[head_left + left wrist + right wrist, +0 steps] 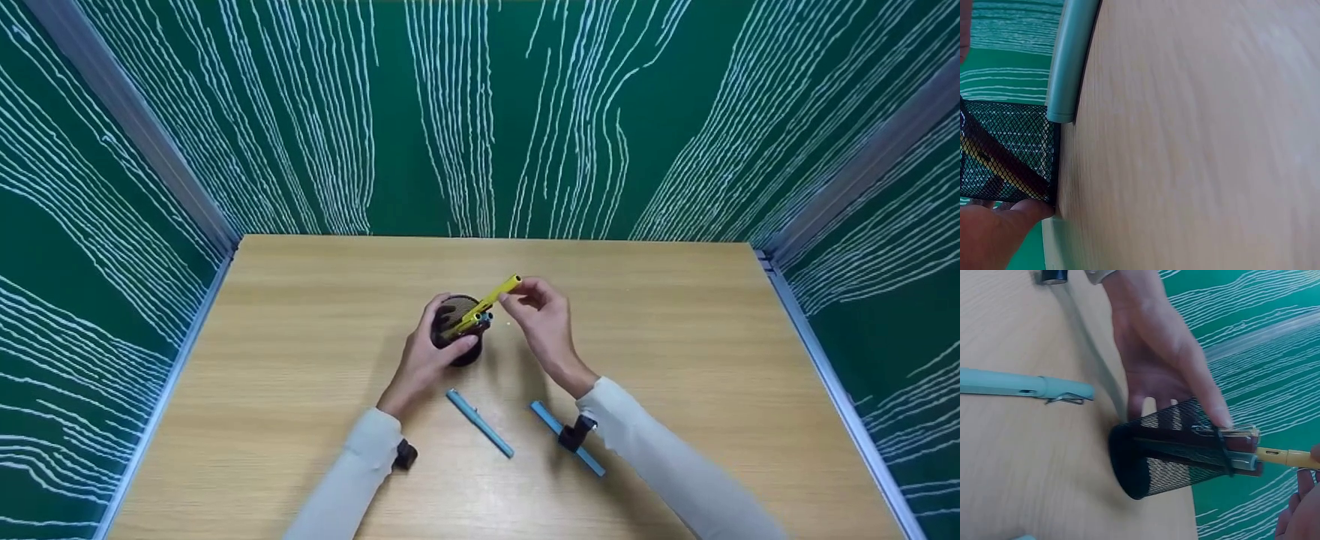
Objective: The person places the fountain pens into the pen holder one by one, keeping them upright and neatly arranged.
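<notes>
My left hand [421,356] grips a black mesh pen cup [1129,464] from the side, its thumb near the rim. Several pens stand in the cup, leaning toward the right; dark ones and a grey-blue one [1244,461] show in the right wrist view. With thumb and fingertips, my right hand [546,322] pinches a yellow pen [505,288] near its upper end. That pen slants down to the cup's mouth, its lower part hidden among the other pens. Through the mesh in the left wrist view, a dark pen and a yellow one [1005,171] are visible.
A teal pen [480,424] lies on the wooden table [315,300] in front of the cup. To its right is a blue pen [546,415], partly covered by the right wrist's black camera [576,433]. Green panels with white lines [390,150] surround the table's back and sides.
</notes>
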A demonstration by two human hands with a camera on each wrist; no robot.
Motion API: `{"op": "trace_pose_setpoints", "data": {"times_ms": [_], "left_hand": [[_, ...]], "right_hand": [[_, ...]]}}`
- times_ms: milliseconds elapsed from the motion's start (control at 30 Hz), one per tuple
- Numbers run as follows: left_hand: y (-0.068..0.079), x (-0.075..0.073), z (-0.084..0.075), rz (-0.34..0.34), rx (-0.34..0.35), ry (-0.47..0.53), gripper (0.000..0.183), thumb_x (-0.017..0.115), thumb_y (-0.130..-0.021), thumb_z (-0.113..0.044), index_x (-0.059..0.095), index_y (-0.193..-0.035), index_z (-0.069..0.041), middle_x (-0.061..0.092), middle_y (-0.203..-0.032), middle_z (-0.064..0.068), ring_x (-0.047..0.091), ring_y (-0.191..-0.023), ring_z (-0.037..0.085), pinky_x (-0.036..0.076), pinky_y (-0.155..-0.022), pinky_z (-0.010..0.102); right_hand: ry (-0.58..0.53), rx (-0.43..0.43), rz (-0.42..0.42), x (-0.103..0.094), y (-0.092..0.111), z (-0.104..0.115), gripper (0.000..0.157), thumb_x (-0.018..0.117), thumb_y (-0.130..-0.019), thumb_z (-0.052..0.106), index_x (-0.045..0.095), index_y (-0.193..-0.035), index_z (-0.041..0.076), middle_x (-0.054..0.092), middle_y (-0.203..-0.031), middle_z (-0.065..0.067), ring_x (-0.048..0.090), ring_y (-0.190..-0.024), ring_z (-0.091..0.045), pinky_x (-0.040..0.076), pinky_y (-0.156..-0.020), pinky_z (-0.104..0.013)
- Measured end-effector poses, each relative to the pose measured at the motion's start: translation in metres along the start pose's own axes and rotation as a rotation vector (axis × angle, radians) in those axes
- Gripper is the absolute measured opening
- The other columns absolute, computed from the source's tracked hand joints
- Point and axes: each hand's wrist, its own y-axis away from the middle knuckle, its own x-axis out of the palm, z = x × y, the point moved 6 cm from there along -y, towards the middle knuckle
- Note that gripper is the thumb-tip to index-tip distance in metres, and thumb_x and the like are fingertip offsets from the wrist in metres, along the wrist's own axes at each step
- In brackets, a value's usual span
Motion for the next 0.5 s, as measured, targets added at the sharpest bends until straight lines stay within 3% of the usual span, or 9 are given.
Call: {"op": "trace_pose_setpoints", "data": {"times_ms": [367, 500], "left_hand": [[-0.001, -0.001, 0.001, 0.001, -0.004, -0.007, 0.093, 0.086, -0.096, -0.042, 0.036, -0.171, -0.022, 0.05, -0.163, 0.011, 0.046, -0.15, 0.035, 0.027, -0.128, 0.062], [0.0, -0.001, 0.001, 0.002, 0.01, -0.007, 0.094, 0.086, -0.095, -0.042, 0.035, -0.171, -0.021, 0.05, -0.163, 0.012, 0.047, -0.15, 0.035, 0.028, -0.128, 0.059]], "right_hand": [[0.071, -0.013, 0.048, 0.016, 0.001, -0.011, 0.013, 0.083, -0.093, 0.004, 0.079, -0.105, 0.003, 0.079, -0.105, -0.008, 0.068, -0.097, -0.033, 0.053, -0.086, -0.028], [0.088, -0.025, 0.067, 0.017, 0.003, -0.013, 0.013, 0.083, -0.093, 0.005, 0.08, -0.106, 0.003, 0.079, -0.105, -0.007, 0.068, -0.099, -0.027, 0.051, -0.09, -0.031]]}}
